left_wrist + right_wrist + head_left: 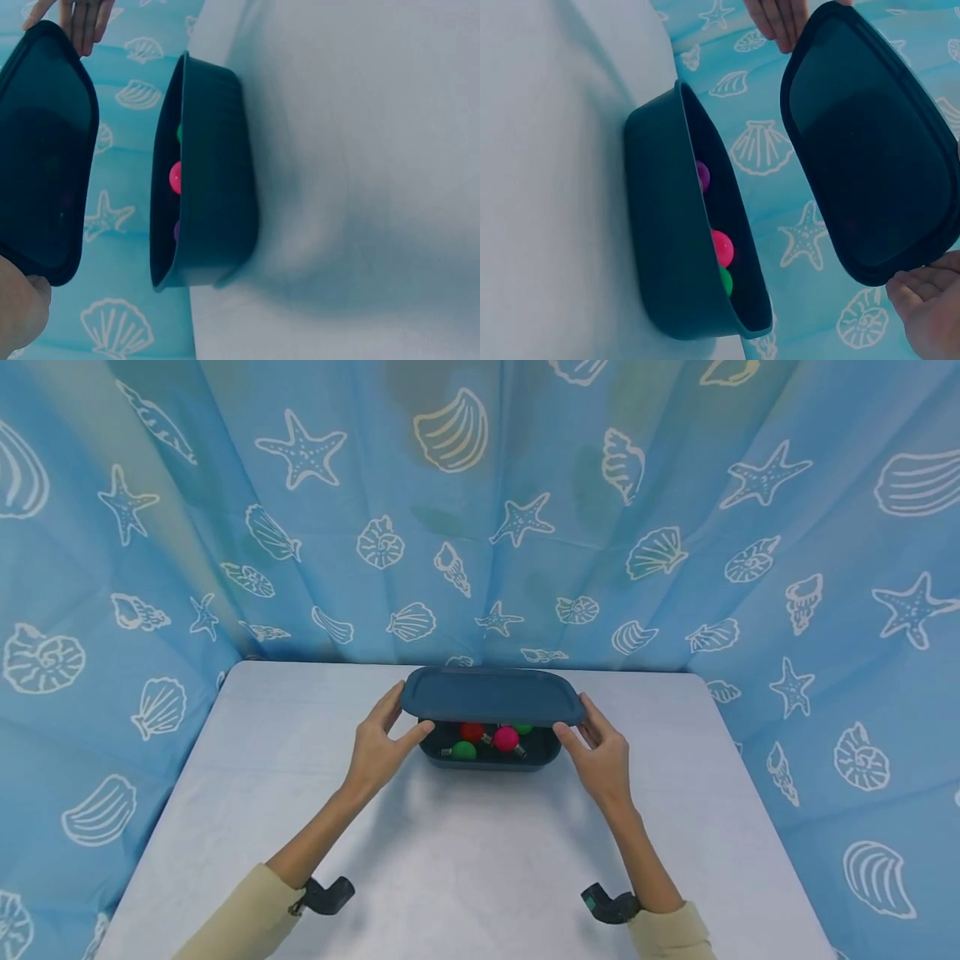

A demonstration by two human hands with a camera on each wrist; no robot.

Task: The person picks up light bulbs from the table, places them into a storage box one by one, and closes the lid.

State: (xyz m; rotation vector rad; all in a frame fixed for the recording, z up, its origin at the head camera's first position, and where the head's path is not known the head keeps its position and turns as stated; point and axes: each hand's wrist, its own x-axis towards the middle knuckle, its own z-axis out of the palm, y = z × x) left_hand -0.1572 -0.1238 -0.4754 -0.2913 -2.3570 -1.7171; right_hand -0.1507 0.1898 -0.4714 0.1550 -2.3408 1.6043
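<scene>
My left hand grips the left end of a dark blue lid, thumb at the near edge and fingers behind. My right hand holds the opposite end the same way. Held above a matching dark blue storage box, the lid is apart from its rim in both wrist views and hides the box's far part in the head view. Inside lie small coloured light bulbs with metal screw bases: a red bulb, a pink bulb and a green bulb. A purple one shows in the right wrist view.
The box stands on a white-covered table, toward its far edge. A blue curtain printed with shells and starfish hangs behind and along both sides. Each wrist wears a black camera mount.
</scene>
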